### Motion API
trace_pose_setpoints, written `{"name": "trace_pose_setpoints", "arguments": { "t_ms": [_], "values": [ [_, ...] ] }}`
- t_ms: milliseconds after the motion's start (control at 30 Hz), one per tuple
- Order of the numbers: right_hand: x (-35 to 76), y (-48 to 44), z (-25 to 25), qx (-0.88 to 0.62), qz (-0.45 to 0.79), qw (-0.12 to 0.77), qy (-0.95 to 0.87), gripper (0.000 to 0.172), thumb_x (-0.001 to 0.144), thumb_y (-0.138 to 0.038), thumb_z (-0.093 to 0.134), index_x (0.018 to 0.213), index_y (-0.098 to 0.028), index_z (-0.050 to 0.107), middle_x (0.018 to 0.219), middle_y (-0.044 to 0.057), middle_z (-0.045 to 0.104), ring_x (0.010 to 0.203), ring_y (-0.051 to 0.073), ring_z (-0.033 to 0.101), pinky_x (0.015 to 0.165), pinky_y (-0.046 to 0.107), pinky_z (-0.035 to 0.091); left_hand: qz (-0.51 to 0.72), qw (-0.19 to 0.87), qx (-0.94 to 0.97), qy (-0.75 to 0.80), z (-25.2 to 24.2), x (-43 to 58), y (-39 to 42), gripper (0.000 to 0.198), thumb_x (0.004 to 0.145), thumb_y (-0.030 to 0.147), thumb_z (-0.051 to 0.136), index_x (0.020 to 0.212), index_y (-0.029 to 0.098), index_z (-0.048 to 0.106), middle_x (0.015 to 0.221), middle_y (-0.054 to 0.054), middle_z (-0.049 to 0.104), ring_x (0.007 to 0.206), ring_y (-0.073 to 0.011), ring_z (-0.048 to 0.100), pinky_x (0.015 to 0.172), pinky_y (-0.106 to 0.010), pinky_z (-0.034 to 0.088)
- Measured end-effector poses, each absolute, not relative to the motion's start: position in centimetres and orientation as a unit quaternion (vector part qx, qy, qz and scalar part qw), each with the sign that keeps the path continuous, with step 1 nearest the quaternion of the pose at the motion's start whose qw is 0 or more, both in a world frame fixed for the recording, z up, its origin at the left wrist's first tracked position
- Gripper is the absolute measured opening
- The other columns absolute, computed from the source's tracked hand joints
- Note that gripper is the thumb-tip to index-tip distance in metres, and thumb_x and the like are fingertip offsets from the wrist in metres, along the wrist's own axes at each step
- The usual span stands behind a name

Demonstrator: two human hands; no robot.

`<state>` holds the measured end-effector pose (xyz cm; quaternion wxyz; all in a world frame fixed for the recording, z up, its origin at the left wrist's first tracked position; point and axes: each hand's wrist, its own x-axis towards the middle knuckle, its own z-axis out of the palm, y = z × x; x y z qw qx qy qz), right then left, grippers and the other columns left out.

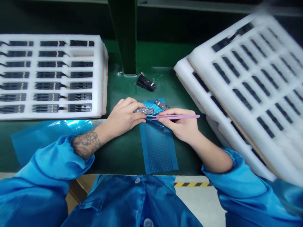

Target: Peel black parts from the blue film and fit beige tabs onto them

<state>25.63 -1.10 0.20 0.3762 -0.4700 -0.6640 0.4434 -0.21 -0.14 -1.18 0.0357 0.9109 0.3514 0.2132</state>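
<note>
My left hand (126, 115) is closed on a small black electronic part (145, 111), pinched by its left end. In my right hand (182, 123) is a pair of pink tweezers (181, 117), lying level with its tips close to that part. A second black part (161, 104) sticks out at the fingers of my right hand; whether they grip it I cannot tell. Beneath both hands lies a blue sheet (159, 148) with a fine grid of dots. A short stack of black parts (146, 83) rests on the green table just beyond.
At the left stands a white foam tray (97, 78) with rows of black parts in its slots. Tilted foam trays (196, 56) are stacked at the right. A green post (127, 37) rises behind the small stack. Another blue film (30, 142) lies at the left.
</note>
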Motion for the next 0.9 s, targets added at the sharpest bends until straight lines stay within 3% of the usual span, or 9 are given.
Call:
{"name": "trace_pose_setpoints", "arguments": {
  "t_ms": [900],
  "values": [
    [24.95,-1.06,0.39,-0.476,0.447,0.359,-0.667,0.005,0.081,-0.027,0.083,0.084,-0.023,0.082,0.083,0.001,0.082,0.072,0.017,0.077,0.07,0.026,0.062,0.208,0.041,0.911,0.355,-1.13,0.26,-0.27,0.017,0.096,0.036,0.066,0.096,0.023,0.078,0.117,-0.007,0.069,0.1,-0.0231,0.059,0.081,-0.038,0.047]
  ]
}}
